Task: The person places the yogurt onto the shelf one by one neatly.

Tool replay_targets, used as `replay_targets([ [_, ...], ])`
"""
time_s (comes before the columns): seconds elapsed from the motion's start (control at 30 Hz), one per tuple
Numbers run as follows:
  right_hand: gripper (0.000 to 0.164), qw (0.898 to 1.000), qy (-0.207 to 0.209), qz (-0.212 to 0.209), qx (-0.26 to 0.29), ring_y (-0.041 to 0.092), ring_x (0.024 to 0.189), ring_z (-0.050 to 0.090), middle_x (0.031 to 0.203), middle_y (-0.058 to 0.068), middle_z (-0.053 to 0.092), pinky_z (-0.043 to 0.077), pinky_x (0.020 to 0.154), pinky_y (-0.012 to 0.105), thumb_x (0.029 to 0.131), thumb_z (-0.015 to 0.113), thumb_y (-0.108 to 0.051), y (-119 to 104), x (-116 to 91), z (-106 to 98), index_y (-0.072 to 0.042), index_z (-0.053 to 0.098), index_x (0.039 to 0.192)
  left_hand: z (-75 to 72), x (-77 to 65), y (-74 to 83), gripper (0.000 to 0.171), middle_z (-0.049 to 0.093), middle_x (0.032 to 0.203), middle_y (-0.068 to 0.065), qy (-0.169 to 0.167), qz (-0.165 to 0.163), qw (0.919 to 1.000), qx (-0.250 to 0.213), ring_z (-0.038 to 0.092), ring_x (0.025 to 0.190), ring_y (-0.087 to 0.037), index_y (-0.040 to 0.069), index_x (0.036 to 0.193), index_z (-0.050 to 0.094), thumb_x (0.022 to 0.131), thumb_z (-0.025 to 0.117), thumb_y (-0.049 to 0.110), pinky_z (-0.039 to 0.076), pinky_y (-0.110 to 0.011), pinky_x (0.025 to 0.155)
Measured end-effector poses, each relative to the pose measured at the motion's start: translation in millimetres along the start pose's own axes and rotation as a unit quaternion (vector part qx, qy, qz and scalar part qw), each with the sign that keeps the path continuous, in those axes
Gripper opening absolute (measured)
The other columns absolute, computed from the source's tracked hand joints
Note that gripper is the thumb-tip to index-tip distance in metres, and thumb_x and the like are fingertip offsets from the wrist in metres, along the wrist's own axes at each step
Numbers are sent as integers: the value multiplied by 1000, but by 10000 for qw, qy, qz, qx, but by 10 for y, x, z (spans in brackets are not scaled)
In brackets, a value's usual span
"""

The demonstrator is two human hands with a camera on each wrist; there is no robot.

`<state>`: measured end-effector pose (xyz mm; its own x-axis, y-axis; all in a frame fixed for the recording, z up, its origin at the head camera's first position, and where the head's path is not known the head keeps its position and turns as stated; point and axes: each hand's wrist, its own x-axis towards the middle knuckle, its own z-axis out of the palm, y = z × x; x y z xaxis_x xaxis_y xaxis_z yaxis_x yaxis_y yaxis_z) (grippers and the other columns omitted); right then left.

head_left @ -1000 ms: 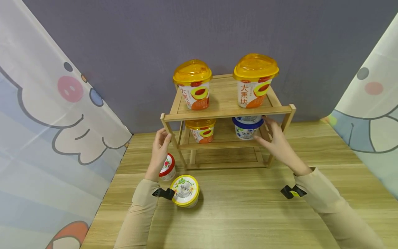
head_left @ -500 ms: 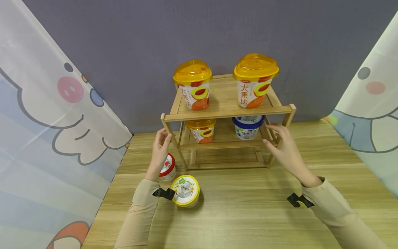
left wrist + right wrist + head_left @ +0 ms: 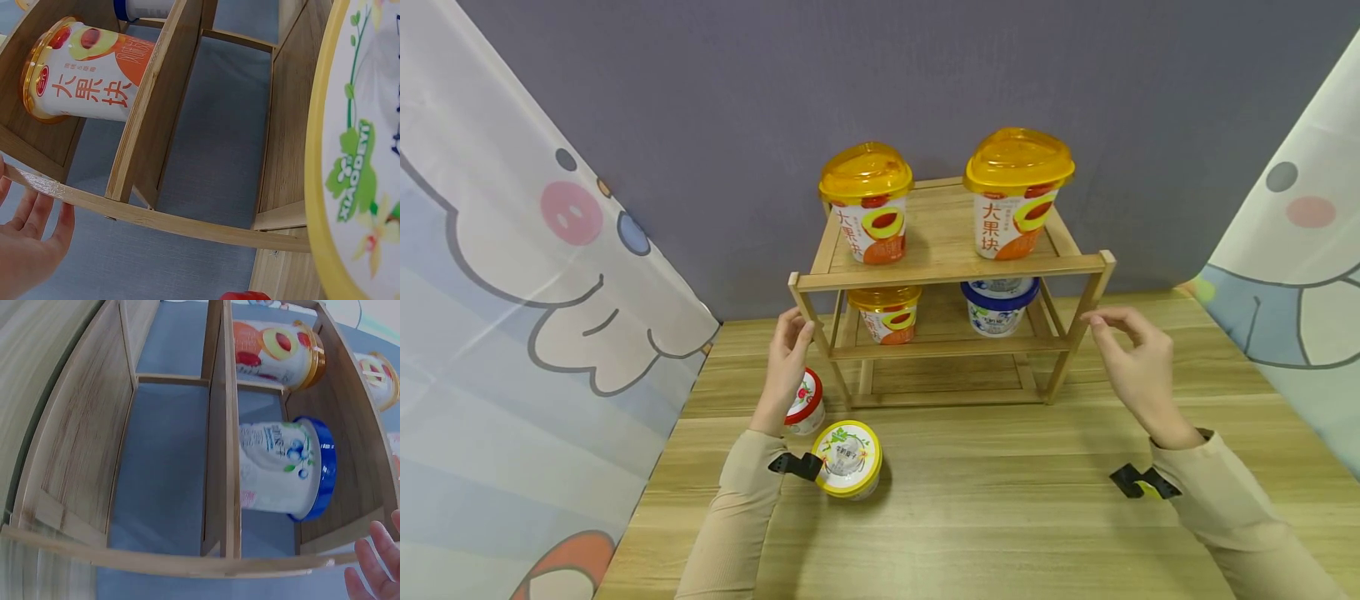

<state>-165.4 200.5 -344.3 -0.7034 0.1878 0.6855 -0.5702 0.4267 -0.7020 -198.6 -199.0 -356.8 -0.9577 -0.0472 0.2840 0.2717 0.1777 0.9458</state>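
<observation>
My left hand [image 3: 786, 357] holds the left front post of a wooden rack [image 3: 951, 272], its fingers bent behind the wood in the left wrist view. At the right front post is my right hand [image 3: 1138, 367], thumb and index tip close together beside the wood and nothing held; its other fingers [image 3: 378, 550] look loosely bent in the right wrist view. On the middle shelf stand a blue-lidded yogurt cup [image 3: 992, 318] at right and a peach yogurt cup [image 3: 891, 321] at left. A white-lidded cup [image 3: 1000, 287] shows partly above the blue rim.
Two peach yogurt cups with domed orange lids, one left [image 3: 868, 204] and one right [image 3: 1017, 196], stand on the top shelf. A yellow-rimmed cup [image 3: 848, 458] and a red-rimmed cup [image 3: 806, 407] sit on the wooden table [image 3: 985, 517], near my left forearm. A grey backdrop [image 3: 925, 75] rises behind.
My right hand has let go of the blue-lidded cup and moved right, out of the rack to its right front post. The left hand and the cups stay in place.
</observation>
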Motion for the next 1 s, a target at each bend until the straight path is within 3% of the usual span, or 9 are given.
replay_targets([
  [0.27,11,9984,286,451,-196,-5,78,55,80,-19,61,39,81,13,85,54,-3,74,57,-72,3,62,82,-3,-4,-7,35,41,110,-7,17,-11,10000,41,41,109,-17,4,125,35,95,42,20,31,-35,95],
  [0.47,10,9963,273,724,-379,-7,77,52,83,-22,55,39,72,10,87,52,-5,120,99,-86,2,58,91,-4,-3,-1,35,41,110,-6,17,-19,10000,46,40,110,-17,4,125,35,95,42,20,31,-35,96],
  [0.67,24,9943,-350,1001,-54,-4,85,49,97,-17,48,37,74,10,91,47,-8,214,121,-71,-1,46,114,-3,-1,-9,35,40,108,-3,0,-29,10000,-6,39,110,-16,4,125,34,95,42,20,31,-35,96],
  [0.83,31,9874,-1015,1190,226,-5,92,45,104,-16,41,38,77,9,95,39,-17,254,140,-72,-7,37,125,-4,1,-15,34,41,108,-3,12,-11,10000,5,40,109,-15,3,124,35,95,41,19,31,-35,96],
  [1.0,35,9753,-1358,1211,1255,0,98,47,108,-10,46,40,78,10,96,37,-22,284,164,-65,-6,39,127,-4,3,-11,33,41,109,-5,17,18,10000,12,40,110,-18,2,123,35,95,41,18,31,-35,96],
])
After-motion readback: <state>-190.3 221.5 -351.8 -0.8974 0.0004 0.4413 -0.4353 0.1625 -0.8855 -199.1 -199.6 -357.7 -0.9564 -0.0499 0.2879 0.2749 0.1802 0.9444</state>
